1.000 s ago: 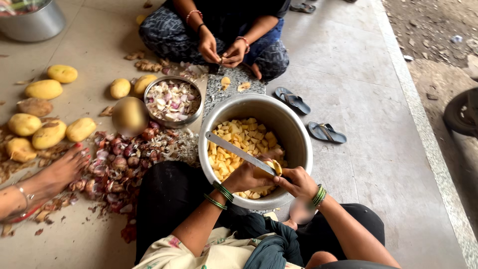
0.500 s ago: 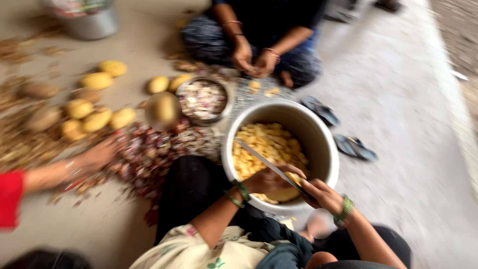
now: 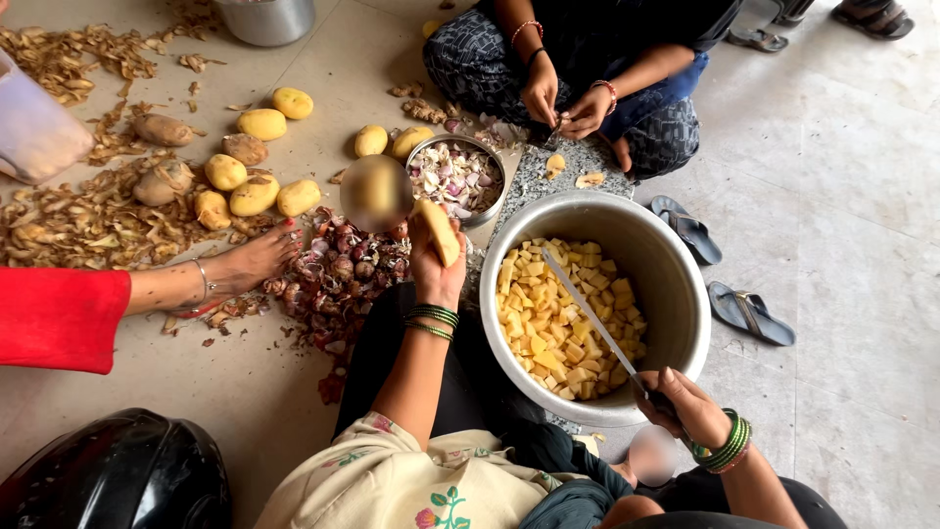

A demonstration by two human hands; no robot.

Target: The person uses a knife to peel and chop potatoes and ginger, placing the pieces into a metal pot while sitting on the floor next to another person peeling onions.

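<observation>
A person sits on the floor (image 3: 862, 245), seen from above. Their left hand (image 3: 436, 263) is raised to the left of a large metal pot (image 3: 685, 294), fingers (image 3: 419, 235) closed around a peeled potato piece (image 3: 439, 231), which stands up out of the grip. Their right hand (image 3: 685, 402) rests at the pot's near rim, fingers wrapped around the handle of a long knife (image 3: 587, 315). The blade slants up and left over the pot, which is filled with yellow potato cubes (image 3: 553, 318).

Just beyond the left hand stands a small steel bowl (image 3: 456, 178) of peeled garlic or onion pieces. Reddish onion skins (image 3: 338, 279) lie heaped beside it. Whole peeled potatoes (image 3: 257, 186) lie scattered farther left among brown peelings (image 3: 69, 211).

Another person's foot (image 3: 257, 260), below a red sleeve (image 3: 59, 318), rests at the edge of the skins. A third person sits opposite, both hands (image 3: 563, 106) together over a small item too small to tell. A pair of sandals (image 3: 720, 274) lies right of the pot. A dark helmet (image 3: 117, 475) sits at the lower left.
</observation>
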